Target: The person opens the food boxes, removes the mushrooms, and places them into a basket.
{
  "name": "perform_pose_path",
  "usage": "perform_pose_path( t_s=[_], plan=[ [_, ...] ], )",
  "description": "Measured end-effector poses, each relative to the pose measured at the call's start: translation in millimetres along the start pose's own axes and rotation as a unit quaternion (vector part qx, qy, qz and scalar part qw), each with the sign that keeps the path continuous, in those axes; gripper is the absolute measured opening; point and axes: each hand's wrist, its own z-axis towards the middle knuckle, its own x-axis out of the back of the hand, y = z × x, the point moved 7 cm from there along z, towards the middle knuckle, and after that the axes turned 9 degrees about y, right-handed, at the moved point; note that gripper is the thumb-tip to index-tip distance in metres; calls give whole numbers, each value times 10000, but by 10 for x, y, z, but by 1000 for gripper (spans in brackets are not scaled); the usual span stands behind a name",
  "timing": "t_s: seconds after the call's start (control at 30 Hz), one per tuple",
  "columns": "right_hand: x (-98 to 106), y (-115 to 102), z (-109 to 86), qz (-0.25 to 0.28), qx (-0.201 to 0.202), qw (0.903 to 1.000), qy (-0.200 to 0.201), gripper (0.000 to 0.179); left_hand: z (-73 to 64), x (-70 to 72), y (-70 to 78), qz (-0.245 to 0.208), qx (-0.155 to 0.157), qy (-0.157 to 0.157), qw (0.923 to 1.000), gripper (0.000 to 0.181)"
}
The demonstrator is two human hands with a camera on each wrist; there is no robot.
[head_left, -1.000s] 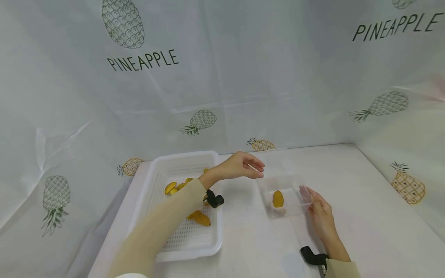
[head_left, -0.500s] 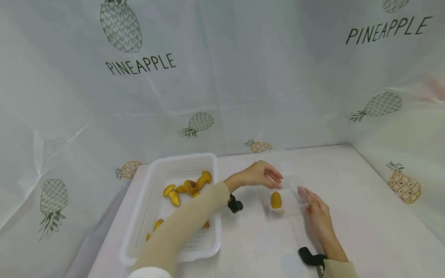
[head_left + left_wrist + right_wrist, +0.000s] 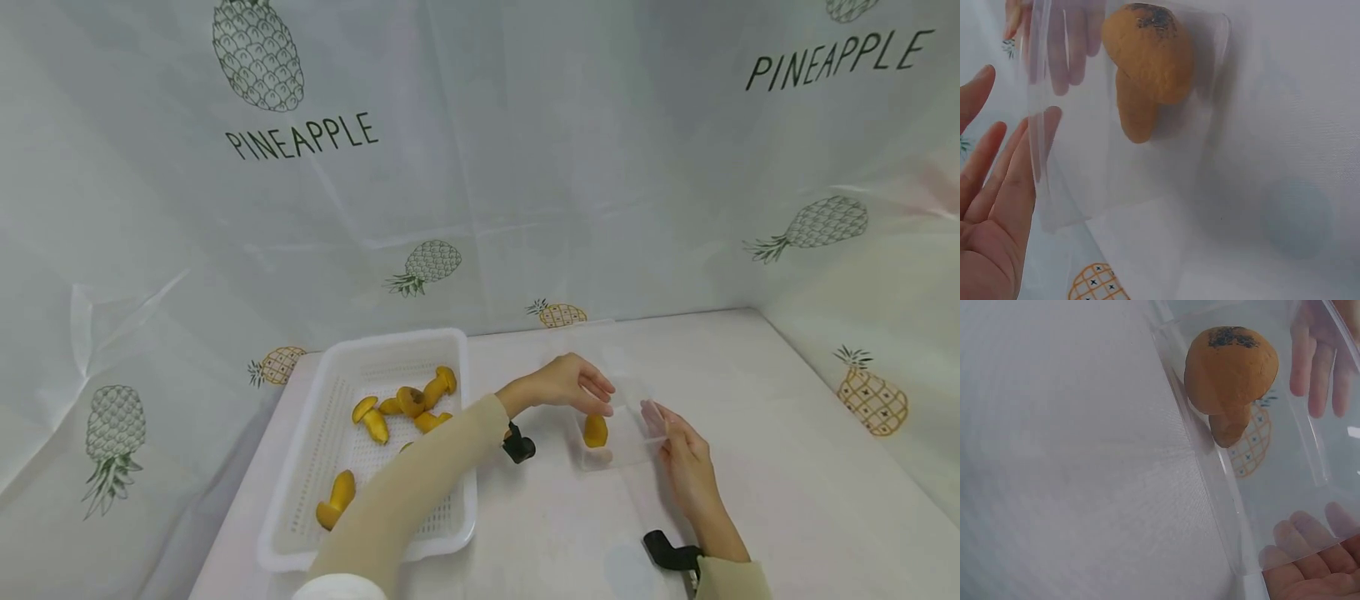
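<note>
A clear plastic box (image 3: pixel 630 450) stands on the table with one yellow-brown mushroom (image 3: pixel 596 432) inside. In both wrist views the mushroom's cap (image 3: pixel 1150 50) shows a dark speckled patch. My left hand (image 3: pixel 566 383) is over the box's left side, fingers loosely extended and holding nothing; it hides part of the mushroom in the head view. In the left wrist view that hand's fingers (image 3: pixel 1047 131) overlap the plastic edge. At the box's right side my right hand (image 3: pixel 690 462) grips the rim; its fingers (image 3: pixel 1300 534) show through the plastic.
To the left stands a white perforated basket (image 3: pixel 285 508) holding several mushrooms (image 3: pixel 375 421). My left forearm (image 3: pixel 420 475) crosses it. Behind the box lies a clear plastic lid-like sheet (image 3: pixel 592 333). A pineapple-print curtain (image 3: pixel 480 167) rises behind the white table (image 3: pixel 540 533).
My left hand has moved right, from beside the basket to over the box, near the mushroom. The right hand stays at the box's right side.
</note>
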Motion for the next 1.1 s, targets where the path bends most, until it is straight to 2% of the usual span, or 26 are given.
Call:
perform_pose_path(
  t_s=[0.17,0.27,0.37,0.47,0.67,0.87,1.1],
  plan=[
    [-4,-13,16,-27,3,10000,-55,54,46,-28,-5,138,-230,-164,9995,40],
    [-5,-19,17,-41,-1,9999,-94,54,65,-61,3,96,-368,-420,9984,40],
    [0,-14,16,-54,-53,9999,-72,54,65,-107,21,-139,-442,-794,9958,40],
    [5,-5,13,-67,-92,9999,-43,54,59,-155,28,-304,-371,-1117,9926,39],
    [-1,-1,5,29,-44,10000,-19,53,54,-262,23,-226,-146,-1467,9888,42],
    [-20,2,-12,-64,-70,9999,-92,55,50,-398,-45,-144,178,-1982,9799,42],
    [-6,0,-1,-348,-157,9993,-27,55,80,-458,-29,120,38,-2297,9732,35]
  ],
)
